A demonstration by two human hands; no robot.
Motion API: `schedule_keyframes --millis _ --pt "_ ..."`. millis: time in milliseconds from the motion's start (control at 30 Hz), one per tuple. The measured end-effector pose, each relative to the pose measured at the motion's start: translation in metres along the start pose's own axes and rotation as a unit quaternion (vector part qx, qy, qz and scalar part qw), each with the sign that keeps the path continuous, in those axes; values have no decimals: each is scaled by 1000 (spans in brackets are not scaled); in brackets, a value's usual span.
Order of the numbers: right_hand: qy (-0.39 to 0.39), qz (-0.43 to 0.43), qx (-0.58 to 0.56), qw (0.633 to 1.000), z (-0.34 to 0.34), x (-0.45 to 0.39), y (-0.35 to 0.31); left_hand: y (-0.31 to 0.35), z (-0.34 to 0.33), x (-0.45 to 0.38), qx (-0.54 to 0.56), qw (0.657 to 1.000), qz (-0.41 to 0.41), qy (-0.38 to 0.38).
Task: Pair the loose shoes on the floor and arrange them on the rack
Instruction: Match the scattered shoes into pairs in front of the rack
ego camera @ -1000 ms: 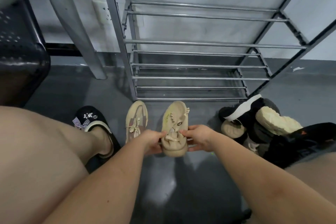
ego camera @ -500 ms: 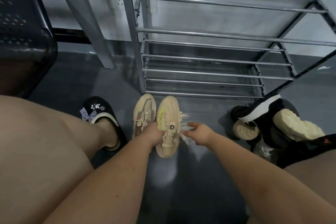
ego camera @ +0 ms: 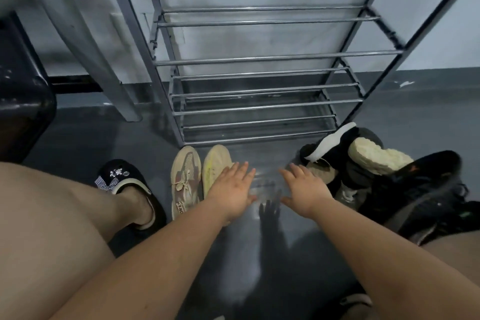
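Before the bare grey metal rack, two beige lace-up sneakers sit paired; left hand and right hand hover flat, empty. Next, lift them onto a shelf.

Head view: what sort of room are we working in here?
Probably a plain indoor utility or dorm-type room: a bare metal shoe rack against a pale wall, a smooth grey floor, and loose shoes heaped beside it.

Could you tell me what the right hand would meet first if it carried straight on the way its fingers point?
Probably bare floor, then the rack's bottom front bar; the right hand points there, though depth is unclear.
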State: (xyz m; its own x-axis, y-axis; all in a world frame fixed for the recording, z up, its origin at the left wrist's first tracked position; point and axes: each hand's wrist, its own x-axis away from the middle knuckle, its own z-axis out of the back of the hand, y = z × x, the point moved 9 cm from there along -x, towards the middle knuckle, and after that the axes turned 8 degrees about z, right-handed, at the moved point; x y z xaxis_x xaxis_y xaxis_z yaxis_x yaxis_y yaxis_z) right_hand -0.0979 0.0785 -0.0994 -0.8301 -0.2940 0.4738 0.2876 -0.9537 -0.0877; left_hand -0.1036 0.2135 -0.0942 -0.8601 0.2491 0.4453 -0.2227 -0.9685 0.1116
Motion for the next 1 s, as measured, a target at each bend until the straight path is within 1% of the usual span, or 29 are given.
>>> schedule_keyframes --millis 133,200,400,500,600,767,867,933,1000 --pt "4 -38 7 999 -3 35 38 33 -5 5 -62 997 -48 -21" --pt "6 -67 1 998 -4 52 62 49 -1 0 -85 994 -65 -20" --pt "53 -165 -45 984 2 107 136 120 14 -19 -74 991 -109 -22" --pt "62 -229 -96 967 -5 131 169 160 13 -26 -42 990 -126 -43" --pt "61 -283 -156 944 -23 150 194 197 3 -32 -1 987 -138 -81" --pt "37 -323 -253 911 -57 163 216 241 -27 -39 65 978 -142 -141" --pt "29 -322 -323 889 -70 157 220 253 -44 -49 133 971 -106 -169" --pt "47 -323 -388 862 -76 153 224 256 -54 -59 189 963 -65 -179" --pt "73 -330 -444 830 -78 151 229 260 -62 -67 238 952 -40 -190"
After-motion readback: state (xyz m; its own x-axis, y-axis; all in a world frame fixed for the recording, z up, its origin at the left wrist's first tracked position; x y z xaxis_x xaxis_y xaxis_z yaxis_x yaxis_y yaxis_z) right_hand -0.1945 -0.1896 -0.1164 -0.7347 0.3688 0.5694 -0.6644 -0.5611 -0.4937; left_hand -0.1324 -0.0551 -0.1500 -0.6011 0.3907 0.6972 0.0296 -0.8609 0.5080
